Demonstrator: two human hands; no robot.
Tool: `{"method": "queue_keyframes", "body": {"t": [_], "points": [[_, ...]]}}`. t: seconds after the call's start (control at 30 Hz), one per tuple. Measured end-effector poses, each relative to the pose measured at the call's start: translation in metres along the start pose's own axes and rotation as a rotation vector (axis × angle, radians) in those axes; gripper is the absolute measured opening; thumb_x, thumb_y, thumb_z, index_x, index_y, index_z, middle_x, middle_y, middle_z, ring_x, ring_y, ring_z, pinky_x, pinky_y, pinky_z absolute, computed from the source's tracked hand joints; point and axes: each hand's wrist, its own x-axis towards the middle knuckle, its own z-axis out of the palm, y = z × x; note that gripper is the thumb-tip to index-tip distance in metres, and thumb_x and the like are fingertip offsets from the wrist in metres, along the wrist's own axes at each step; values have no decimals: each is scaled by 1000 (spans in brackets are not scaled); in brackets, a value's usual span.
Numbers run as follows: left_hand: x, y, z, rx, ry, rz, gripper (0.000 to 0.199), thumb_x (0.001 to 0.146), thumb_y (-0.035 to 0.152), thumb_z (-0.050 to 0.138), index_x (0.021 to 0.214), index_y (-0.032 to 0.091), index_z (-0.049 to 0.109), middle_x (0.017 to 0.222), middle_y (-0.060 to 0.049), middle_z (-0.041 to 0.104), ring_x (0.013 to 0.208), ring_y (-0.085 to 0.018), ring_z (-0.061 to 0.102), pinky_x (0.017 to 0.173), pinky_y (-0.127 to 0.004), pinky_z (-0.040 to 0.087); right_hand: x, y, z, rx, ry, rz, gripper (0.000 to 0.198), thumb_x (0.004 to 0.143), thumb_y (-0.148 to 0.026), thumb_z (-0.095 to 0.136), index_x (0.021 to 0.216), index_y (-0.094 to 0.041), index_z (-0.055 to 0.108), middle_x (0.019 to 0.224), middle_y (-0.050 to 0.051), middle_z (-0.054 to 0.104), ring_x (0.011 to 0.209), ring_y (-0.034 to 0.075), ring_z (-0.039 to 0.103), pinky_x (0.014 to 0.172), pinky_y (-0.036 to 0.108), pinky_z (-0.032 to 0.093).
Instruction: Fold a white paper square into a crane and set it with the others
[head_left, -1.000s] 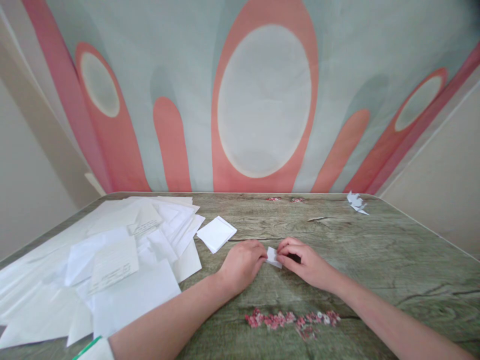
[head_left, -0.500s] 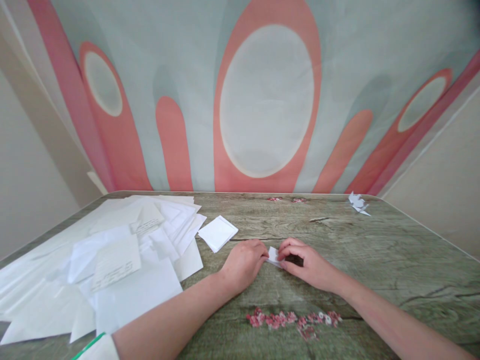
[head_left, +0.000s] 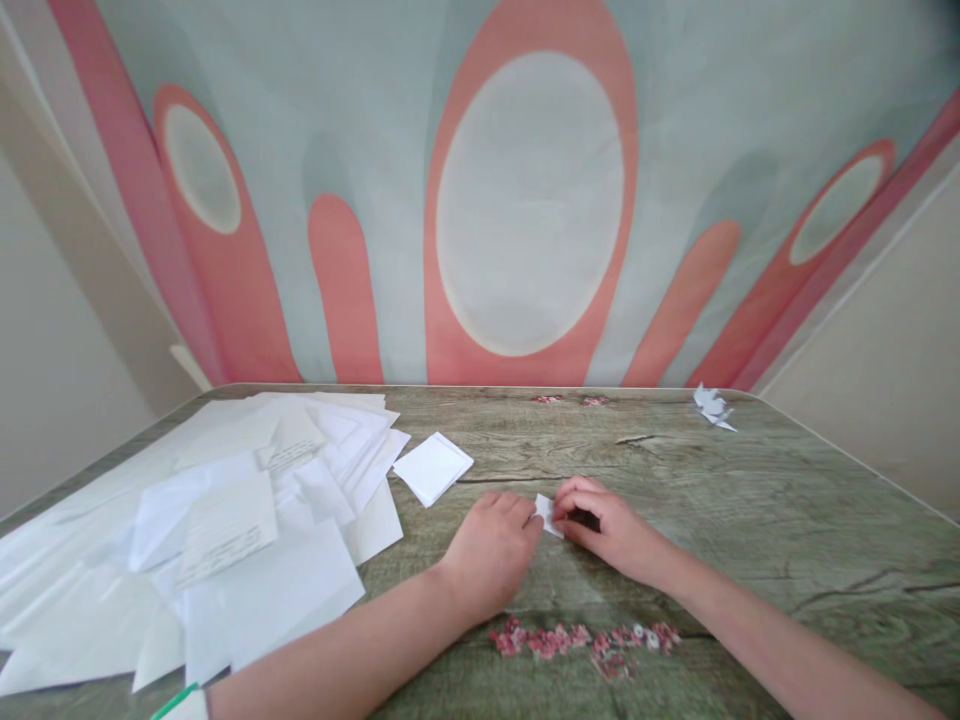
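Small white paper (head_left: pixel 545 512): between my two hands, low over the middle of the wood-grained table (head_left: pixel 757 490).
Right hand (head_left: pixel 600 525): I pinch the small white paper at its right side, thumb against fingertips, the other fingers curled.
Left hand (head_left: pixel 495 550): my fingers bend down at the left edge of the small white paper; whether they grip or merely press, I cannot tell.
Paper pile (head_left: pixel 300 590): overlapping white sheets, a few bearing lines of print, spread across the table at my left.
White square (head_left: pixel 433 468): flat, just beside the paper pile, beyond my left hand, one corner pointing toward me.
Jagged white paper (head_left: pixel 714 408): near the far right corner, well apart from my hands.
Pink blossoms (head_left: pixel 551 640): a row across the table's near side.
Backdrop (head_left: pixel 375 80): gray-green, coral shapes, pale ovals, rising behind the table.
Cuff (head_left: pixel 187 705): white, edged green, on my left arm.
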Motion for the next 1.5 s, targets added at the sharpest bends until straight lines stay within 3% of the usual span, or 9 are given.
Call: {"method": "queue_keyframes", "body": {"t": [0.17,0.43,0.57,0.73,1.0,1.27,1.5], "points": [[-4,8,-4,31,-13,-48,29,88,34,44,108,15,55,102,-10,58,99,-25,50,84,-38,41,-2,-1,0,-14,-8,-5,7,80,-22,58,87,-20,62,91,4,56,88,17,52,79,30,40],[-3,7,-10,56,-60,-57,31,87,35,46,109,15,55,103,-10,58,100,-24,50,84,-37,40,-2,0,-2,-46,-47,-6,25,83,-25,55,108,-23,59,97,5,54,90,18,50,79,31,41],[-2,8,-12,73,-76,-57,29,86,33,48,105,14,57,99,-11,59,97,-25,51,81,-37,42,-4,-3,-2,-192,-65,-51,29,86,-26,51,114,-28,57,97,5,53,90,19,48,79,34,40],[-2,8,-12,86,-77,-44,28,85,32,50,105,13,58,97,-11,59,96,-26,51,79,-37,42,-5,-11,-3,-355,-60,-101,27,88,-27,45,111,-32,58,93,5,54,86,20,47,76,36,39],[-1,7,-9,76,-68,-43,28,84,30,51,105,13,57,98,-12,59,96,-26,51,80,-38,43,-4,-20,-4,-433,-75,-63,29,87,-26,46,115,-29,55,94,6,52,88,22,46,77,37,39],[0,4,-4,32,-46,-5,25,86,29,47,99,11,59,94,-11,59,93,-25,52,80,-38,45,-3,-1,-2,-188,-11,19,37,79,-26,57,116,-23,53,105,7,49,99,21,47,87,36,39],[0,-2,3,-126,24,-45,20,86,27,46,92,15,60,92,-8,60,89,-22,55,79,-34,45,-2,-3,2,-136,84,106,24,73,-32,64,92,-19,57,94,6,52,91,20,50,80,34,41]]}}
